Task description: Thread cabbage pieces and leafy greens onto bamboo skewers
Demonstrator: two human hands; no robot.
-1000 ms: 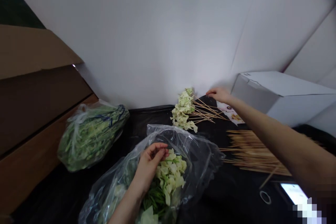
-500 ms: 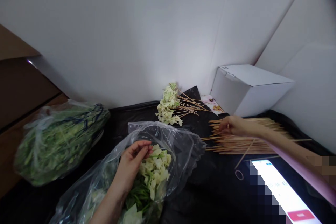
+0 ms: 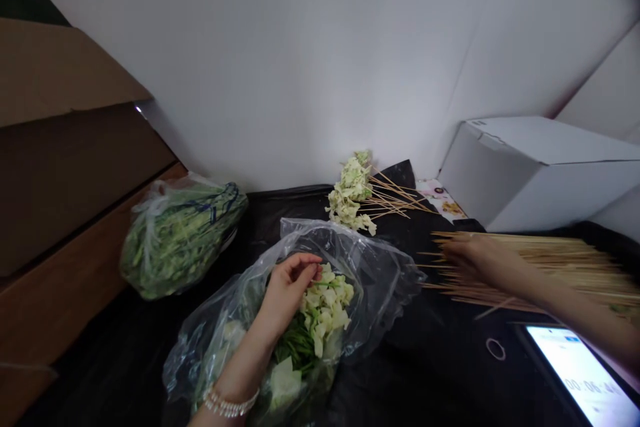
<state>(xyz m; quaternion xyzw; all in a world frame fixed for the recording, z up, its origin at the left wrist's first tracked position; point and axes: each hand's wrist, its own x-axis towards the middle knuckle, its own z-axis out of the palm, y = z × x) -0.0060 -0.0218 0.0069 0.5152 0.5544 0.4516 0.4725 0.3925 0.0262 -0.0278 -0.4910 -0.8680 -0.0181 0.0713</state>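
My right hand [image 3: 473, 257] has moved from near the leafy skewers [image 3: 350, 193], right of centre, to the bare sticks [image 3: 575, 255], mid-right.
Now I'm at both supplies, hands well apart: left hand [image 3: 286, 290] curled over pale leaves [image 3: 327, 310] in the clear bag [image 3: 385, 280], lower centre; either grip, I can't tell.

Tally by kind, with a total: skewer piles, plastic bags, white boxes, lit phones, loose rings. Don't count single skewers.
Leaf-laden skewer pile and loose skewer pile: 2
Open plastic bag and plastic bag of greens: 2
White box: 1
Lit phone: 1
Loose ring: 1
Total: 7
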